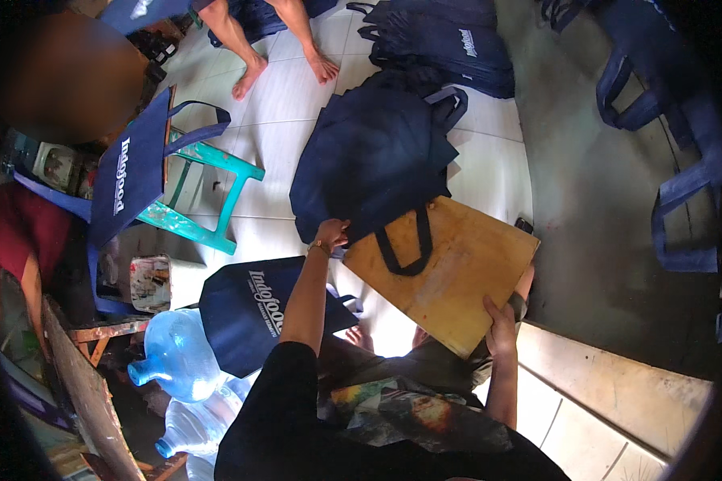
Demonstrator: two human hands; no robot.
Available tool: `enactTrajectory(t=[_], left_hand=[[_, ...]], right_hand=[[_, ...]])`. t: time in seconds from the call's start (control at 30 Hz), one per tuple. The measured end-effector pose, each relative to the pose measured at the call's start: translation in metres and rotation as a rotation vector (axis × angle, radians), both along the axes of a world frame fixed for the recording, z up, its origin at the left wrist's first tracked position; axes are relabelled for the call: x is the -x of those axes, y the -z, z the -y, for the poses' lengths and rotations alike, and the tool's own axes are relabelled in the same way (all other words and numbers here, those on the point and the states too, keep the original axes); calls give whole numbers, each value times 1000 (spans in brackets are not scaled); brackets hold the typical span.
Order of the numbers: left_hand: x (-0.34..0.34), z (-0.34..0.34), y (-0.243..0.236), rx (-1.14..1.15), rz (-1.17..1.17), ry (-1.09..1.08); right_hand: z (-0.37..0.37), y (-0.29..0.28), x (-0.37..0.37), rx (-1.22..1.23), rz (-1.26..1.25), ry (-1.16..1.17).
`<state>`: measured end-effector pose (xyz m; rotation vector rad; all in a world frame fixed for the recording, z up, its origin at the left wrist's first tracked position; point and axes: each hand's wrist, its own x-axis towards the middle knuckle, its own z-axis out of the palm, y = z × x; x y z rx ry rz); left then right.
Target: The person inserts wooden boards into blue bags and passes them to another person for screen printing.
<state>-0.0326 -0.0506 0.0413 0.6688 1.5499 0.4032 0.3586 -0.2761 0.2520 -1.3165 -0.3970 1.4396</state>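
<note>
A dark blue cloth tote bag (369, 152) lies on a pile of similar bags in front of me. My left hand (331, 234) pinches the bag's near edge with closed fingers. My right hand (501, 327) grips the near right edge of a flat yellow-brown board (457, 268), thumb on top. The board's far left edge meets the bag's opening, and a bag handle (413, 255) loops over the board's face. Whether the far end of the board goes inside the bag is hidden. Left of my left forearm is another blue bag (237, 321) with white print.
Stacked blue bags (449, 48) sit at the back. A teal stool (241, 172) stands left, with a printed blue bag (128, 176) beside it. Blue water jugs (180, 353) and a paint-stained container (150, 282) are near left. A co-worker's bare feet (322, 68) rest on the tiles.
</note>
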Motion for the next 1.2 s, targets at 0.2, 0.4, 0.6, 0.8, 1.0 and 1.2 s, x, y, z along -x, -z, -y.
enactTrajectory(t=[0.2, 0.4, 0.6, 0.8, 1.0, 1.2], left_hand=[[-28, 4, -23, -92, 472, -280], [-49, -4, -28, -256, 701, -571], [-32, 1, -70, -475, 364, -512], [-81, 29, -145, -528, 297, -253], [-54, 127, -179, -489, 193, -259], [-34, 285, -194, -304, 60, -167]], right_hand=[[-4, -8, 9, -90, 24, 136], [0, 8, 56, 66, -151, -328], [-48, -9, -93, -1, 306, -112], [-203, -3, -52, 124, 822, -437], [-104, -30, -27, 53, 1075, -534], [63, -62, -35, 11, 175, -616]])
